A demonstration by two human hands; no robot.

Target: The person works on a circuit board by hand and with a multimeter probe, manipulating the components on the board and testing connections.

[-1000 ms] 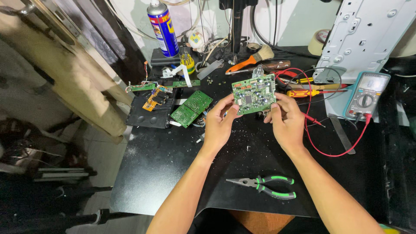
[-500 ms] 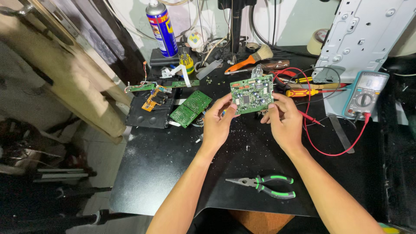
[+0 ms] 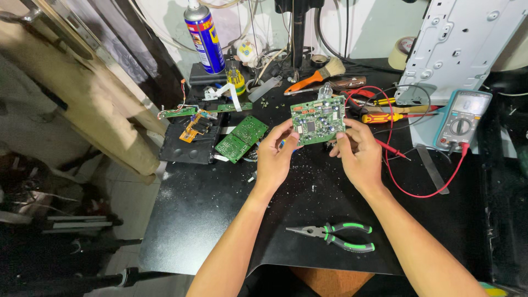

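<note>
Left hand (image 3: 273, 157) and right hand (image 3: 357, 154) still grip the green circuit board (image 3: 318, 121) by its edges; board position unchanged, pliers (image 3: 335, 236) untouched.

green circuit board (image 3: 318, 121) | rectangular, component side facing up | tilted, held above the black mat

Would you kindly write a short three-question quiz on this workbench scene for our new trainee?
1. True or false: both hands hold the green circuit board above the black mat.
2. Which tool lies nearest the person, between the forearms? A) brush B) pliers C) screwdriver
3. What instrument with red test leads sits at the right?

Key:
1. True: left hand and right hand grip its lower corners.
2. B, the green-handled pliers.
3. The multimeter.
</note>
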